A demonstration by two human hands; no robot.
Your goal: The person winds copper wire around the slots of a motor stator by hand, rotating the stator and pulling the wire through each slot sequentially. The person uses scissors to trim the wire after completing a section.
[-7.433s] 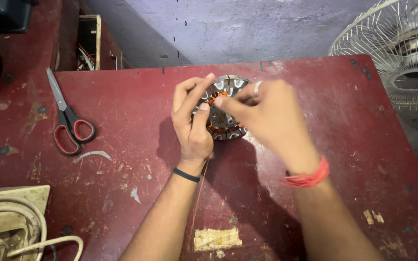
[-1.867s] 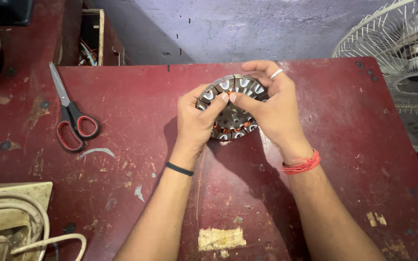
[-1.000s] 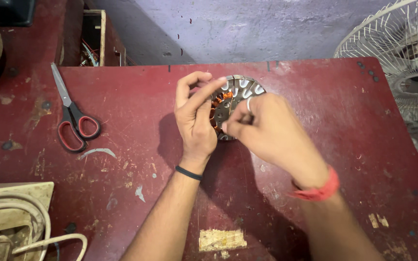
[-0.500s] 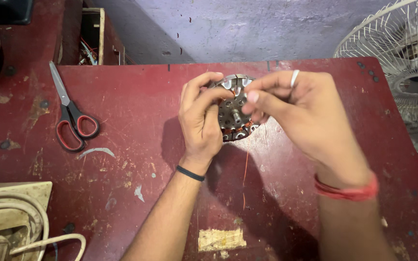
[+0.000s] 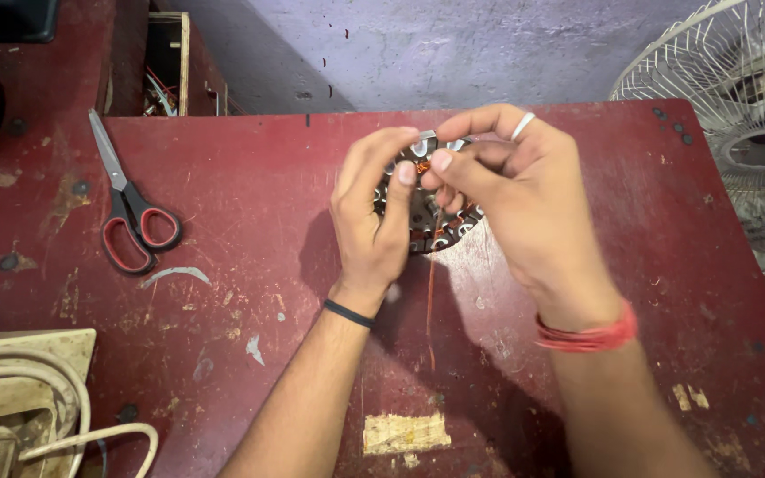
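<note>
A round metal motor stator with copper coils stands on edge on the red table, mostly hidden behind both hands. My left hand grips its left rim, thumb on top. My right hand, with a ring and a red wrist thread, pinches a thin copper wire at the stator's top centre. The wire hangs down from the stator toward me.
Red-handled scissors lie at the left of the table. A cream box with white cable sits at the near left corner. A white fan guard stands at the right, and a wooden box sits behind the table's back edge.
My right hand has drawn back toward the stator's top centre and now pinches the wire there. The left hand keeps its grip on the rim.
</note>
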